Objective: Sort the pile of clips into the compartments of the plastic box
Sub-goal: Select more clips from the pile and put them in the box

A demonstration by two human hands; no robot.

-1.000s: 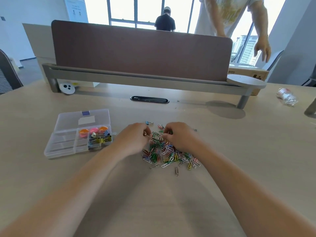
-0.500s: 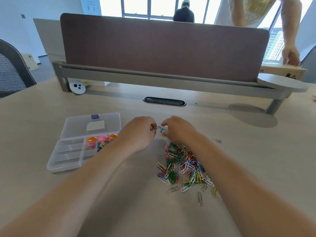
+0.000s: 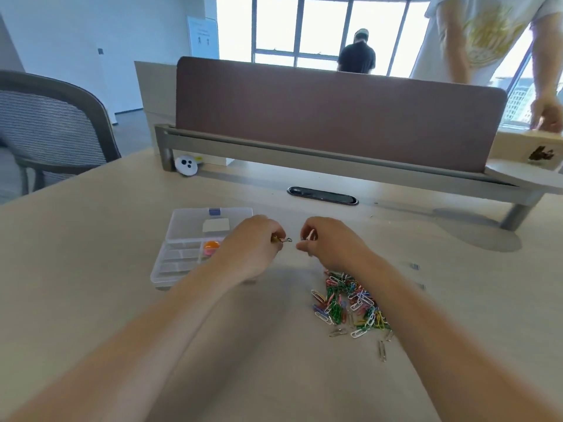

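A pile of coloured paper clips (image 3: 347, 301) lies on the desk at the right, partly under my right forearm. A clear plastic box (image 3: 170, 269) with its lid folded back stands at the left; an orange and a pink round piece (image 3: 210, 247) sit in one compartment. My left hand (image 3: 249, 248) hovers over the box's right side, pinching a small clip (image 3: 285, 240) between its fingertips. My right hand (image 3: 330, 242) is raised beyond the pile, fingers pinched on a pale clip (image 3: 310, 236). The two hands are a short gap apart.
A brown divider panel (image 3: 335, 117) on a grey rail crosses the desk's far side, with a black cable slot (image 3: 323, 195) before it. A mesh chair (image 3: 51, 129) stands at the left. A small white round device (image 3: 186, 166) sits by the rail. Two people stand beyond the divider.
Both hands have lifted off the pile and come apart, each keeping a clip. The view has shifted, so the pile now lies lower right.
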